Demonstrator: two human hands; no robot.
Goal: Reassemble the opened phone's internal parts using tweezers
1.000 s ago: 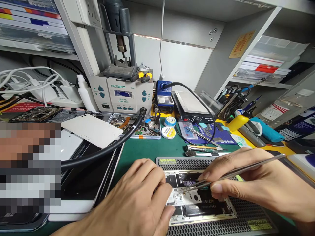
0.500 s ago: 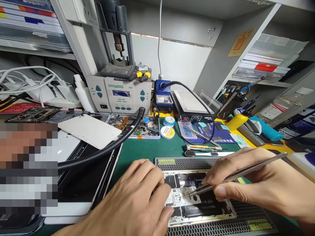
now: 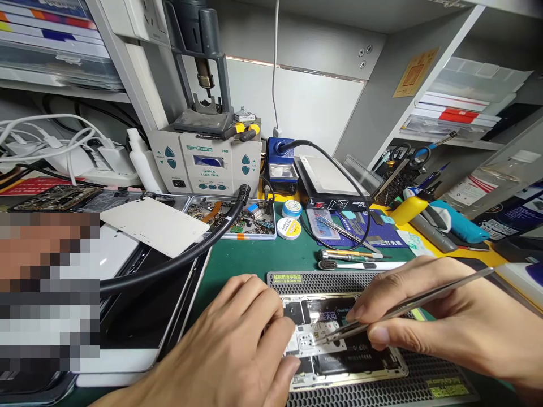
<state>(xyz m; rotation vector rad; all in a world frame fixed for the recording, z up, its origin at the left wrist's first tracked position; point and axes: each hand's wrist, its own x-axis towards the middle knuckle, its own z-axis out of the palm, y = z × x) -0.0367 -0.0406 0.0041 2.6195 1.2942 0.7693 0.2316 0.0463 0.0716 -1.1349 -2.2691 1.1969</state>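
An opened smartphone [image 3: 352, 362] lies on a grey honeycomb pad [image 3: 424, 370], its black batteries and white inner plates showing. My left hand [image 3: 250, 333] bends its fingers over the phone's left end and hides that part; it grips the phone there. Between the thumb and fingers of my right hand [image 3: 428, 322] is a pair of metal tweezers [image 3: 407, 308], slanting down to the left. Their tips are slightly apart at the white plate [image 3: 322, 339] in the middle of the phone. Whether anything small is between the tips I cannot make out.
Behind the pad lie a toothbrush [image 3: 365, 265] and a screwdriver [image 3: 352, 255]. A black hose [image 3: 182, 263] arches over phone parts at left, running from the hot-air station [image 3: 207, 164]. A tray of small parts [image 3: 233, 234] and two round tins [image 3: 289, 228] stand behind.
The tweezers have tilted a little and their tips have shifted slightly left and down on the white plate. My right hand moved slightly with them; my left hand stayed put.
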